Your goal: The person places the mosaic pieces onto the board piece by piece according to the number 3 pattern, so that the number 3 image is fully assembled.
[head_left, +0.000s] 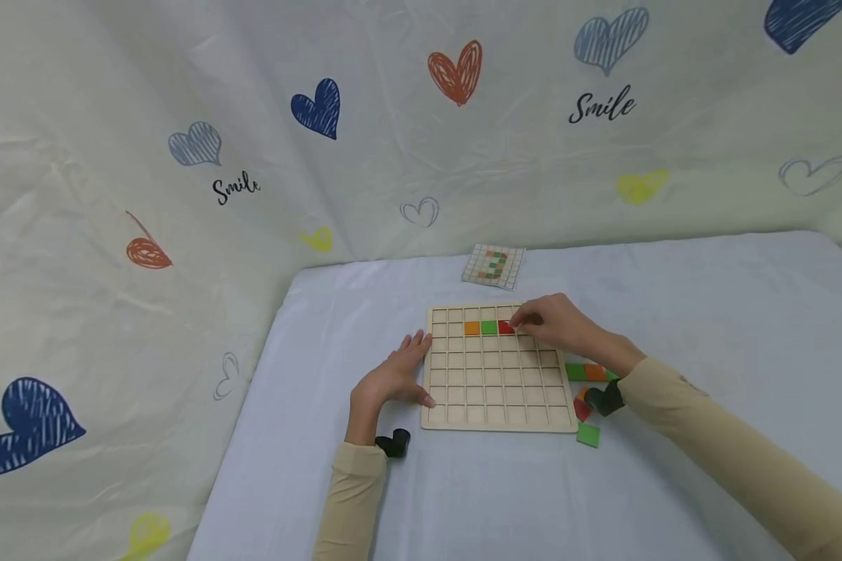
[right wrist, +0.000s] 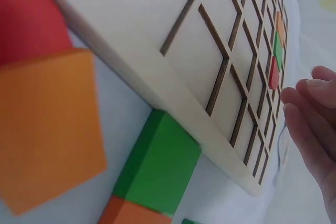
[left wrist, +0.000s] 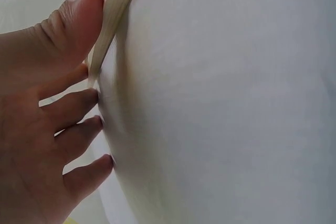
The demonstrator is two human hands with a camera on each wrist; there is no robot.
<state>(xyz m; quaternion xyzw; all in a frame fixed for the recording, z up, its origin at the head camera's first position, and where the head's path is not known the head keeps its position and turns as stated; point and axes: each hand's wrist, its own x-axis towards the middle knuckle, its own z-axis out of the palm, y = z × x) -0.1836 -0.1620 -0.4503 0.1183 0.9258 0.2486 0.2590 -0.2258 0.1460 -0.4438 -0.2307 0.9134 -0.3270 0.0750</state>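
A wooden grid board (head_left: pixel 494 389) lies on the table. An orange tile (head_left: pixel 472 328), a green tile (head_left: pixel 489 327) and a red tile (head_left: pixel 506 327) sit side by side in one of its upper rows. My right hand (head_left: pixel 557 323) is over the board, its bent fingertips beside the red tile. In the right wrist view, nothing shows between those fingers (right wrist: pixel 307 111), and a small gap separates them from the tile. My left hand (head_left: pixel 393 378) rests along the board's left edge, fingers spread and thumb near the lower corner; the left wrist view shows these fingers (left wrist: pixel 79 140) fairly straight.
Beside the board's right edge lie loose tiles: a green one (head_left: pixel 575 372), an orange one (head_left: pixel 594 372), a red one (head_left: pixel 581 410) and another green one (head_left: pixel 588 435). A pattern card (head_left: pixel 493 266) lies behind the board, near a heart-printed cloth backdrop (head_left: pixel 386 156).
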